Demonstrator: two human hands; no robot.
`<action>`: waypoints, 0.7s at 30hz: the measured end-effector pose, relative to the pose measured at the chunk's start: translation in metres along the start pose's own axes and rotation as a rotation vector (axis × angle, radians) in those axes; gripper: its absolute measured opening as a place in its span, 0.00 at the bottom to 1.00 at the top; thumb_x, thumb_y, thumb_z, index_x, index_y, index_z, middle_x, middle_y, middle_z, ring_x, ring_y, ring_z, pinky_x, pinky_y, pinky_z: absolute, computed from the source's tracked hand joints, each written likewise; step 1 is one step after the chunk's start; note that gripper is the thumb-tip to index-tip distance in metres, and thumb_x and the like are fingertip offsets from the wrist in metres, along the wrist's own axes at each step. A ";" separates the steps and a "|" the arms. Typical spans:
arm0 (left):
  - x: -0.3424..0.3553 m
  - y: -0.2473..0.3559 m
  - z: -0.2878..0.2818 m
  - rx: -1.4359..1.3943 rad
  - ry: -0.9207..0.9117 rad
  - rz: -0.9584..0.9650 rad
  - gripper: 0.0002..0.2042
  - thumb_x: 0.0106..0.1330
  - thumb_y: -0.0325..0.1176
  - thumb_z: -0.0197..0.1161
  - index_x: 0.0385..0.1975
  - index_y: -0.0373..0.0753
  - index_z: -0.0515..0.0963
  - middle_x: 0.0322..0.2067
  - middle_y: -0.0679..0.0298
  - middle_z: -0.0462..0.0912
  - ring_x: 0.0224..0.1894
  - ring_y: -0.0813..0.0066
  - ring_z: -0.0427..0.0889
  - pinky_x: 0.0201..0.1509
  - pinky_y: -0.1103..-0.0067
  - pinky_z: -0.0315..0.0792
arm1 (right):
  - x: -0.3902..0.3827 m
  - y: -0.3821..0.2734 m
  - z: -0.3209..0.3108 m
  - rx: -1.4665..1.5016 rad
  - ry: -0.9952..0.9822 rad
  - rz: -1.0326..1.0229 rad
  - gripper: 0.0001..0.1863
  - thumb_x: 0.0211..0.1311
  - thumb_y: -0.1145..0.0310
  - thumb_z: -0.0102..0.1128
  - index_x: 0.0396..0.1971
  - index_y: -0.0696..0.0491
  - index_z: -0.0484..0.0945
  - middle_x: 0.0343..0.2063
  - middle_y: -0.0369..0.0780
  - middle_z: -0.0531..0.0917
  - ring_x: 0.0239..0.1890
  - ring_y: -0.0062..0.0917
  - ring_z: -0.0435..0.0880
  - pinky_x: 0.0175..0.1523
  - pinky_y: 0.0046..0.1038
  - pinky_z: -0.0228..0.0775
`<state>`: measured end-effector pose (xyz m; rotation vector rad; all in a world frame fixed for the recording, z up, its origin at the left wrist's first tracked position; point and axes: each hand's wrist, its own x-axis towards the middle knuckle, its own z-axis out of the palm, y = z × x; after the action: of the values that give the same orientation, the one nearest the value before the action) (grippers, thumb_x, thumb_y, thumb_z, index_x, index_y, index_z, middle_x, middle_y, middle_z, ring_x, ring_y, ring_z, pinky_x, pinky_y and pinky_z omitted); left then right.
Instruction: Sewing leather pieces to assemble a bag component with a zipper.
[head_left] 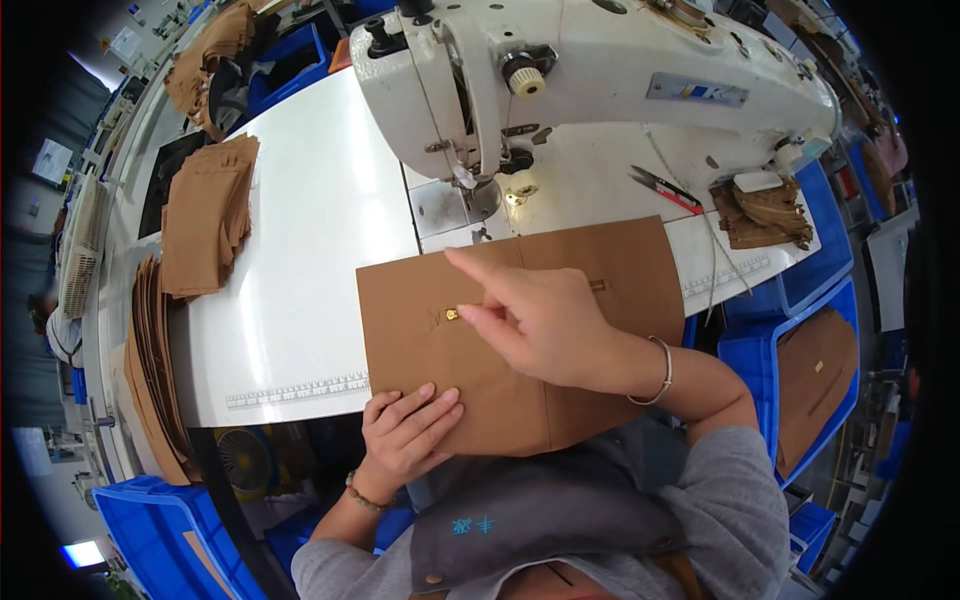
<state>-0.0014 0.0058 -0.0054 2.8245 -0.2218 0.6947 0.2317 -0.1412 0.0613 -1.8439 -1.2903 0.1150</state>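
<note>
A brown fabric panel (620, 258) lies across the front of the sewing table and hangs over its edge toward me. A narrow zipper opening is set in it, with a gold zipper slider (452, 314) at its left end. Over the panel's middle is my right hand (555, 325), index finger stretched out and thumb tip right beside the slider; its other fingers are mostly hidden. My left hand (408, 430) rests with fingers extended on the panel's near left edge. Just beyond the panel stands a white sewing machine (600, 80), its presser foot (480, 236) close to the far edge.
Stacked brown fabric pieces (208, 215) sit on the table's left, with more pieces (150, 370) draped over that edge. Red-handled thread snips (668, 190) and small brown zipped pieces (765, 215) lie at the right. Blue bins (765, 370) flank the table.
</note>
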 end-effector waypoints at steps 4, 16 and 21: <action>0.006 0.002 -0.011 -0.055 -0.030 -0.013 0.23 0.63 0.58 0.69 0.48 0.47 0.89 0.55 0.70 0.89 0.61 0.69 0.82 0.68 0.67 0.66 | -0.019 0.025 -0.051 -0.220 0.176 0.038 0.08 0.68 0.65 0.64 0.39 0.53 0.86 0.31 0.41 0.87 0.29 0.38 0.86 0.35 0.36 0.77; 0.099 0.042 -0.009 -0.004 -0.061 -0.088 0.25 0.59 0.47 0.77 0.55 0.43 0.86 0.59 0.65 0.86 0.61 0.62 0.80 0.65 0.66 0.69 | -0.061 0.111 -0.125 -0.379 0.030 0.370 0.29 0.48 0.54 0.81 0.37 0.57 0.73 0.36 0.40 0.77 0.37 0.32 0.75 0.43 0.31 0.68; 0.150 0.052 0.040 -0.025 0.123 -0.172 0.47 0.52 0.45 0.83 0.73 0.39 0.69 0.74 0.54 0.69 0.75 0.44 0.65 0.74 0.53 0.60 | -0.056 0.088 -0.126 -0.076 -0.020 0.432 0.19 0.54 0.63 0.78 0.30 0.57 0.74 0.25 0.38 0.77 0.29 0.26 0.76 0.36 0.26 0.67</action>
<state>0.1375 -0.0684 0.0401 2.7239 0.0329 0.8168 0.3347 -0.2685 0.0596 -2.1679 -0.9011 0.3198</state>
